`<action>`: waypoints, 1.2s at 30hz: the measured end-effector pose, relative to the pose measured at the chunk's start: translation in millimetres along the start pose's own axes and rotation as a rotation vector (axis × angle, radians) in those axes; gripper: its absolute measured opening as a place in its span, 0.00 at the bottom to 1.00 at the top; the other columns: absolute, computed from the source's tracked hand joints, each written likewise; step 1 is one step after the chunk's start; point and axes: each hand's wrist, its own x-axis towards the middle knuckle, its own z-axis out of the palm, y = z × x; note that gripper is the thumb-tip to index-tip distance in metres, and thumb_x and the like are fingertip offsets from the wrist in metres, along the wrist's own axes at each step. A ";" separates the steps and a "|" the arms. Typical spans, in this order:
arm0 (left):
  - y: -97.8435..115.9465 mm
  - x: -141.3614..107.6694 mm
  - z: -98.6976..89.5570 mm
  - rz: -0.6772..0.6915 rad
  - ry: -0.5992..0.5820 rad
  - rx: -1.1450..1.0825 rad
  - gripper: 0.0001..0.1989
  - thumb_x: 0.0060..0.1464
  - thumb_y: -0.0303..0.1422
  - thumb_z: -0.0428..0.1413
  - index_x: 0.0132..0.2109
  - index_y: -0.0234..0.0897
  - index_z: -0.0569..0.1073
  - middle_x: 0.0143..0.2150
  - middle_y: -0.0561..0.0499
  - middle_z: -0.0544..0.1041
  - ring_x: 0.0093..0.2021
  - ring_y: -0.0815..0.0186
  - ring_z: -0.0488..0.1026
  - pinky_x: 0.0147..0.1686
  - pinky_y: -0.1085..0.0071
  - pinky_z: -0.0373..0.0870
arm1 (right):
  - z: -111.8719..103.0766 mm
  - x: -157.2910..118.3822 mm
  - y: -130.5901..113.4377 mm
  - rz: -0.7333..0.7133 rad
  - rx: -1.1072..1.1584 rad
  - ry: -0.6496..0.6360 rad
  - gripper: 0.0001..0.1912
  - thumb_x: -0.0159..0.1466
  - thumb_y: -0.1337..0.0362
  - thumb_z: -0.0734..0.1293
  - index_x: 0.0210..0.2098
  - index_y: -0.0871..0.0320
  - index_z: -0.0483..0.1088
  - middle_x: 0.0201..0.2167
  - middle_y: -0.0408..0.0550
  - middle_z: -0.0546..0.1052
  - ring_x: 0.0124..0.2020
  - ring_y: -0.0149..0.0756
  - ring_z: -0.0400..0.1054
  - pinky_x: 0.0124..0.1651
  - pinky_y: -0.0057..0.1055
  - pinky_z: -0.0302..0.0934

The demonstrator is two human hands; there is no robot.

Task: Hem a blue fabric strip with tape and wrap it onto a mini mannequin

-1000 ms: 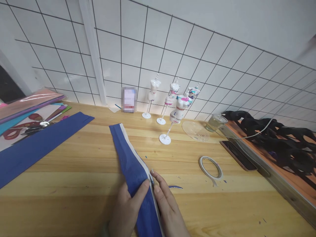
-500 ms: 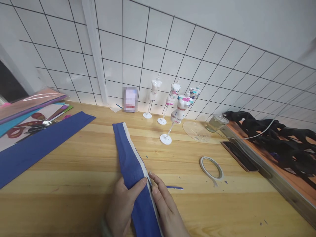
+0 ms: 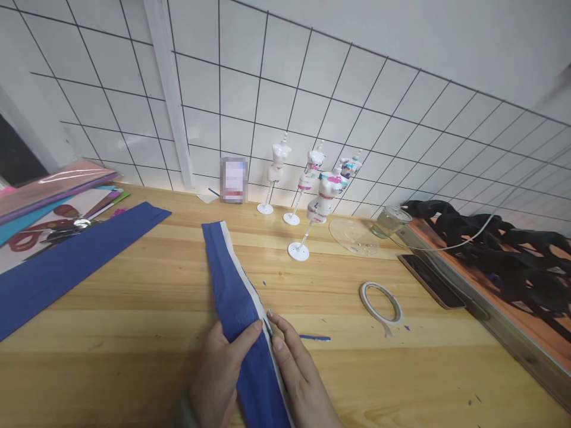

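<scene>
A long blue strip (image 3: 229, 285), paper or fabric, lies lengthwise in front of me with a white tape-like band (image 3: 243, 271) along its right edge. My left hand (image 3: 220, 368) grips the strip from the left, thumb pressed on top and fingers underneath. At the opposite edge, my right hand (image 3: 297, 362) pinches the taped border between thumb and fingers, close to my left thumb. A thin dark sliver shows at that pinch; whether it is a folded edge or a loose strip, I cannot tell. The strip's near end runs out of view.
Another blue strip (image 3: 75, 267) lies left, beside red-handled scissors (image 3: 27, 238) and coloured sheets (image 3: 53, 190). Several small mannequins (image 3: 298, 251) stand at the back near a propped phone (image 3: 234, 181). Rightward are a tape roll (image 3: 363, 297), a dark phone (image 3: 430, 280) and a glass jar (image 3: 392, 221).
Both hands keep their hold on the blue strip in nearly the same place. The whole view has shifted very slightly.
</scene>
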 end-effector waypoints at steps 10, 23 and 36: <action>1.5 0.1 1.4 -0.006 0.010 0.007 0.18 0.40 0.35 0.63 0.39 0.33 0.71 0.31 0.47 0.80 0.35 0.57 0.76 0.33 0.68 0.71 | 1.6 -0.2 -0.3 -0.005 0.000 0.014 0.34 0.55 0.40 0.61 0.52 0.56 0.65 0.55 0.48 0.67 0.60 0.40 0.55 0.61 0.35 0.49; 1.1 2.0 1.9 -0.004 0.004 0.004 0.17 0.41 0.34 0.62 0.40 0.34 0.71 0.33 0.47 0.80 0.36 0.57 0.76 0.34 0.68 0.72 | 0.7 1.8 2.8 -0.019 -0.024 0.009 0.33 0.56 0.40 0.60 0.53 0.55 0.65 0.56 0.47 0.66 0.60 0.40 0.54 0.61 0.34 0.49; 0.7 1.2 -0.2 0.046 0.013 0.025 0.19 0.38 0.36 0.63 0.40 0.33 0.74 0.35 0.44 0.80 0.38 0.55 0.76 0.38 0.66 0.72 | 1.0 1.9 4.4 -0.040 -0.033 0.030 0.32 0.57 0.41 0.61 0.53 0.54 0.66 0.56 0.47 0.67 0.60 0.40 0.54 0.61 0.35 0.48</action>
